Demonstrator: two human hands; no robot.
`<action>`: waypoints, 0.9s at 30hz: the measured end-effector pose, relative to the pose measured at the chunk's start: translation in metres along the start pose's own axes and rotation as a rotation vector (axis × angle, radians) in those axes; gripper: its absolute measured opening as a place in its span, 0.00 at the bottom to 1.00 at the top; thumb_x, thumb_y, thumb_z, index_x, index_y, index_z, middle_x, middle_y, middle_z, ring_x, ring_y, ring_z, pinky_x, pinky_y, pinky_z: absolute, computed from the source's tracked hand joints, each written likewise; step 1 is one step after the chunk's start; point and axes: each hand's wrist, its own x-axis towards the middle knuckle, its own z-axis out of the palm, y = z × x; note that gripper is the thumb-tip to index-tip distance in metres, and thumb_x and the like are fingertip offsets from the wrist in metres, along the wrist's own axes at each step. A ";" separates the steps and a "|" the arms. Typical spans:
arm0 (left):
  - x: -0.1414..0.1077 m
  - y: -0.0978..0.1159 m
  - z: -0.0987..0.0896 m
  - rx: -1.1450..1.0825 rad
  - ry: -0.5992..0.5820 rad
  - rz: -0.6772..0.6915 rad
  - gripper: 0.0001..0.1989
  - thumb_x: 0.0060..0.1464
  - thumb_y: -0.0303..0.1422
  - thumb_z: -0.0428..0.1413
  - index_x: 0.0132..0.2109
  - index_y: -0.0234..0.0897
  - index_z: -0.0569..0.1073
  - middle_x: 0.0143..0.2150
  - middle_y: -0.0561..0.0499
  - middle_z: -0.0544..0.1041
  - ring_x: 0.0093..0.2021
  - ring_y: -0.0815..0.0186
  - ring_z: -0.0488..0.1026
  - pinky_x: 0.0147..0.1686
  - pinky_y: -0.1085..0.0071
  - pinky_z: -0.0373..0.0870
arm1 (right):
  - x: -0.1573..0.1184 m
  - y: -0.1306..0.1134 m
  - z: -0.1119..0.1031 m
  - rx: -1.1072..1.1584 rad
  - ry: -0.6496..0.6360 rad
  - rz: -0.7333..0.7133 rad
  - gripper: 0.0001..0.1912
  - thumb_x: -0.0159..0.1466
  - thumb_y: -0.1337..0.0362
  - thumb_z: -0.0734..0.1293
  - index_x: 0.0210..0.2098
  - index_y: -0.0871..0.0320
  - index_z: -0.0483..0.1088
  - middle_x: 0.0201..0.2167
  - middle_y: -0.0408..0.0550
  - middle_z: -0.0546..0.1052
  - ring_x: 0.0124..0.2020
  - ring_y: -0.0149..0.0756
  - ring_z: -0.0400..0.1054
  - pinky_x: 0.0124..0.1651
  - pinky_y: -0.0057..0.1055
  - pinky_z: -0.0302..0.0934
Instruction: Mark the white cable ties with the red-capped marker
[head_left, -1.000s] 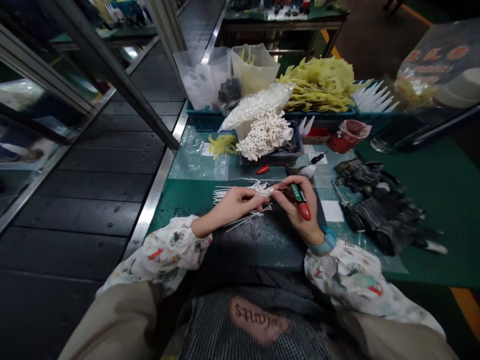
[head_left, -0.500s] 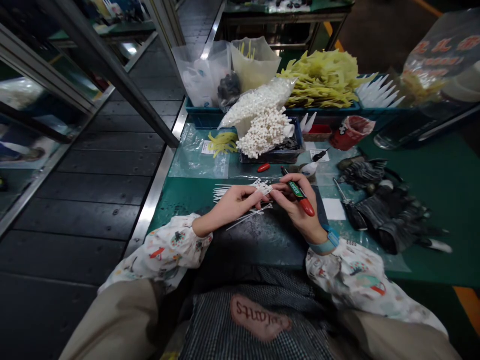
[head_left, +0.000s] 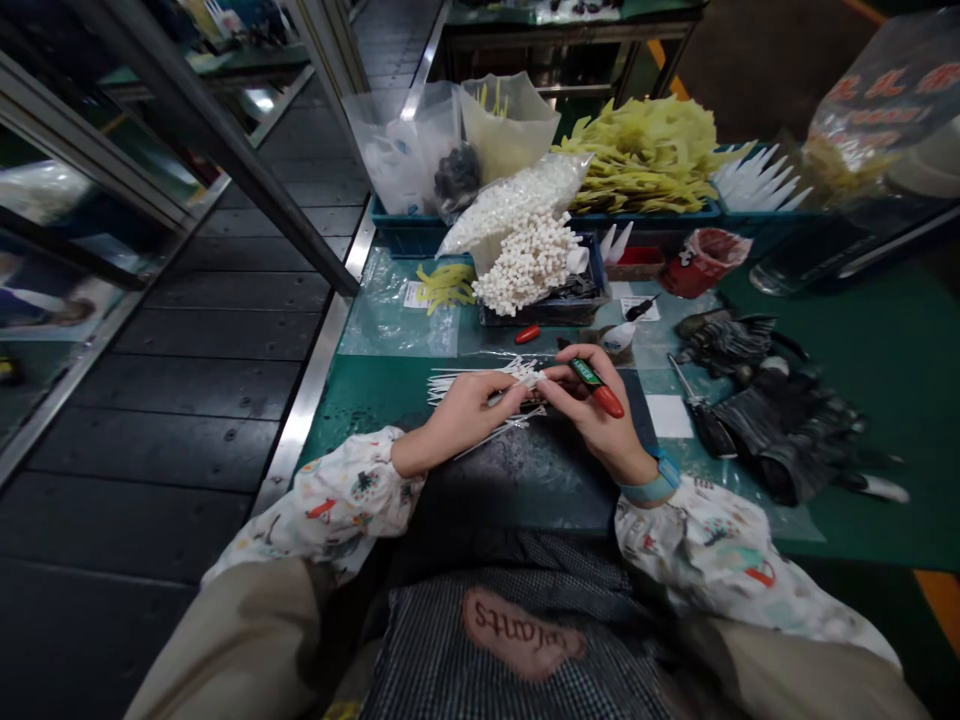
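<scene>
White cable ties (head_left: 450, 384) lie in a loose pile on the dark mat. Over that pile, my left hand (head_left: 469, 405) pinches a small cluster of white tie heads between thumb and fingers. My right hand (head_left: 596, 405) meets it from the other side, its thumb and index fingertips at the same heads. Tucked in the right hand is a black, green and red marker (head_left: 596, 386), its red end pointing down to the right. A red marker cap (head_left: 527, 334) rests just beyond the hands. The fingers partly hide the held ties.
Behind the hands, a dark box (head_left: 592, 300) holds a dense bunch of white ties (head_left: 525, 265). Yellow strips (head_left: 645, 160), white nozzles (head_left: 761, 182) and plastic bags fill blue bins. A screwdriver (head_left: 705, 420) and dark gloves (head_left: 787, 430) lie right. A metal post (head_left: 247, 150) stands left.
My fingertips have shifted slightly on the tie heads, the left thumb now closer to the right fingers. The marker has tilted a little and moved slightly left and up with my right hand.
</scene>
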 end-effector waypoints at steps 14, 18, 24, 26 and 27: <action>0.003 0.003 -0.004 -0.214 -0.078 -0.151 0.20 0.66 0.43 0.52 0.40 0.31 0.81 0.29 0.50 0.78 0.28 0.69 0.68 0.31 0.73 0.61 | 0.001 0.004 -0.002 -0.018 0.033 0.003 0.25 0.57 0.55 0.80 0.44 0.51 0.64 0.36 0.41 0.82 0.36 0.35 0.80 0.42 0.32 0.74; 0.002 0.003 -0.004 -0.079 -0.015 -0.121 0.20 0.66 0.42 0.52 0.37 0.32 0.81 0.30 0.49 0.79 0.30 0.67 0.69 0.31 0.72 0.60 | 0.002 0.003 -0.002 -0.044 0.069 -0.023 0.24 0.57 0.55 0.79 0.43 0.50 0.63 0.33 0.38 0.81 0.34 0.34 0.79 0.40 0.31 0.73; 0.002 0.004 -0.005 -0.019 -0.031 -0.033 0.19 0.66 0.38 0.52 0.33 0.32 0.80 0.28 0.51 0.77 0.30 0.68 0.68 0.33 0.72 0.61 | 0.003 0.004 -0.002 -0.043 0.066 -0.042 0.23 0.58 0.58 0.79 0.44 0.51 0.64 0.33 0.37 0.81 0.33 0.30 0.77 0.38 0.28 0.71; 0.002 0.005 -0.004 -0.029 -0.026 -0.039 0.18 0.66 0.38 0.52 0.34 0.33 0.81 0.28 0.50 0.78 0.30 0.68 0.69 0.34 0.72 0.62 | 0.003 0.004 -0.002 -0.031 0.059 -0.049 0.23 0.58 0.58 0.79 0.44 0.51 0.64 0.34 0.38 0.81 0.34 0.31 0.78 0.40 0.29 0.72; 0.002 0.005 -0.004 -0.037 -0.026 -0.046 0.17 0.65 0.38 0.53 0.35 0.33 0.81 0.29 0.50 0.79 0.30 0.68 0.70 0.34 0.72 0.62 | 0.003 0.004 -0.002 -0.029 0.057 -0.053 0.23 0.58 0.58 0.79 0.44 0.51 0.63 0.35 0.39 0.81 0.35 0.32 0.79 0.41 0.29 0.72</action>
